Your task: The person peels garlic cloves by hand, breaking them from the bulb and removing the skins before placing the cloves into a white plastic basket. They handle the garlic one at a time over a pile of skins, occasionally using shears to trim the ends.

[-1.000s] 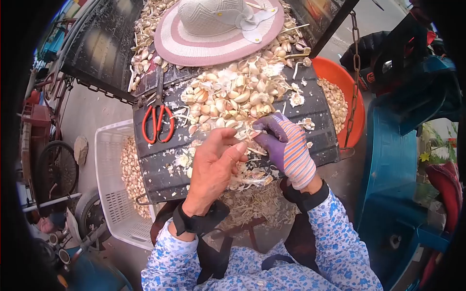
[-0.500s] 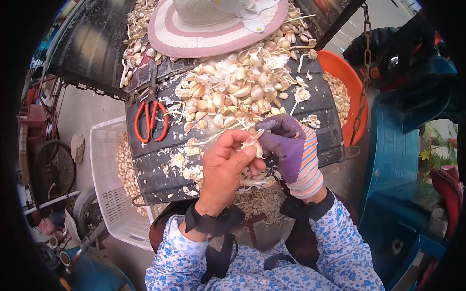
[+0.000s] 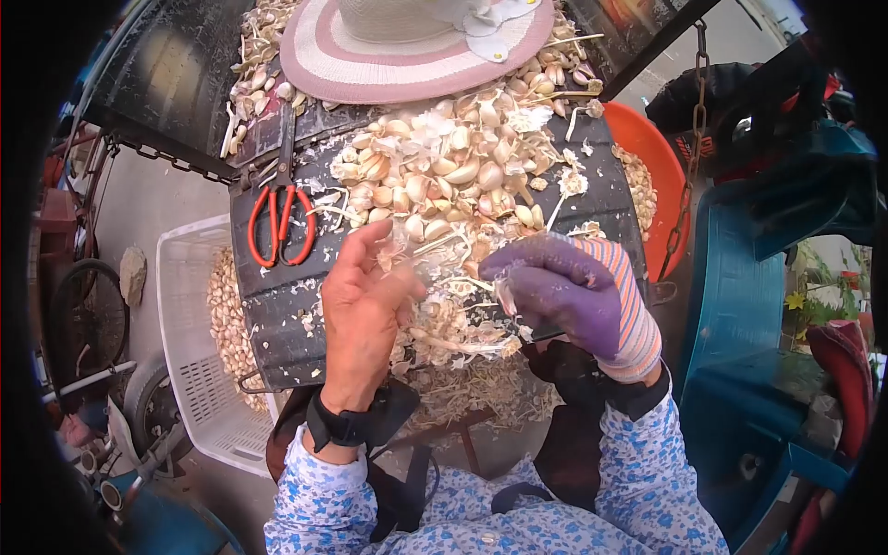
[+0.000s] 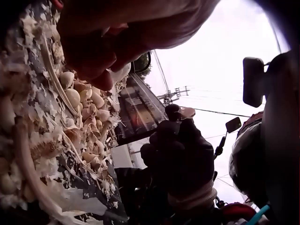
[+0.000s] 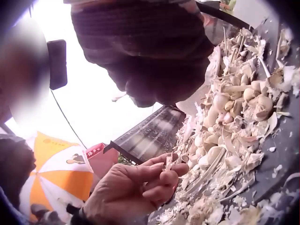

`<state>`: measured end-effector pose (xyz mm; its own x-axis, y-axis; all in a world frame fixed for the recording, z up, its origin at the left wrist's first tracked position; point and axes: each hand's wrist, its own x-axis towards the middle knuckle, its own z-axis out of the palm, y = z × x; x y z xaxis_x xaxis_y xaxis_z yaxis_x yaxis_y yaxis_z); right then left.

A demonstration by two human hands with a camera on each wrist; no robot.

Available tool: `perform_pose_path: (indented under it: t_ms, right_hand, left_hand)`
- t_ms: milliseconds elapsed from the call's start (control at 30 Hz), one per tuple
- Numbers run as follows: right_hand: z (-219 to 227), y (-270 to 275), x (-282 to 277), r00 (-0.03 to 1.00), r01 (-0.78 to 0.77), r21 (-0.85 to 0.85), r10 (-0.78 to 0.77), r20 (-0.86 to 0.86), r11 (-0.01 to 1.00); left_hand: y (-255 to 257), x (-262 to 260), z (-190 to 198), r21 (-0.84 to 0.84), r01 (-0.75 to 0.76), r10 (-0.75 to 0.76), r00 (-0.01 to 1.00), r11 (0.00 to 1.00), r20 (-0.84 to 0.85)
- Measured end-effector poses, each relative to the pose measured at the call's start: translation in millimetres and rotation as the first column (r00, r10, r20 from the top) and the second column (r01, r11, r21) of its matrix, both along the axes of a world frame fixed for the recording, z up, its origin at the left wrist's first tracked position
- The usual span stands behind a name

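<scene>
The bare left hand (image 3: 361, 310) has its fingers bent in front of the garlic pile (image 3: 462, 171); in the right wrist view the left hand (image 5: 133, 190) pinches a thin piece of garlic skin (image 5: 169, 161) between thumb and fingers. To its right, the right hand (image 3: 578, 291), in a purple and striped glove, pinches a garlic clove (image 3: 505, 296) at its fingertips. That clove (image 4: 187, 112) shows pinkish above the dark gloved hand (image 4: 180, 154) in the left wrist view. Dry stems and skins (image 3: 453, 338) lie between and below the hands.
Red-handled scissors (image 3: 280, 227) lie left of the pile, below a pink and white hat (image 3: 407, 69). A white basket (image 3: 199, 342) of cloves stands left, an orange basin (image 3: 671, 176) right. A rusty chain (image 3: 698, 120) hangs near the basin.
The hands, together at a garlic piece half a second ago, have drawn apart, left hand leftward and gloved hand rightward with the clove. The head view has shifted slightly.
</scene>
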<state>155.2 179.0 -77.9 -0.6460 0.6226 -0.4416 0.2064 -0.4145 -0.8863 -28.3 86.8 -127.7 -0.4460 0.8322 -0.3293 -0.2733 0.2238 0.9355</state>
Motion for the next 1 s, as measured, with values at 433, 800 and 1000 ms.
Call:
perform_pose_path:
  t_ms: [433,800,1000]
  right_hand:
    - [-75,5,9,0.765,-0.416,0.816,-0.331,0.553,0.402]
    - [-50,-12,-3,0.991,-0.108,0.620,0.032,0.132,0.777]
    - [-69,27,13,0.865,-0.052,0.850,-0.402,0.301,0.524]
  left_hand:
    - [6,13,-17,0.085,0.144,-0.058,0.771,0.986,-0.634]
    - [13,33,-6,-0.074,0.270,-0.237,0.925,0.960,0.298]
    - [13,24,-10,-0.051,0.130,-0.088,0.867,0.990,0.491]
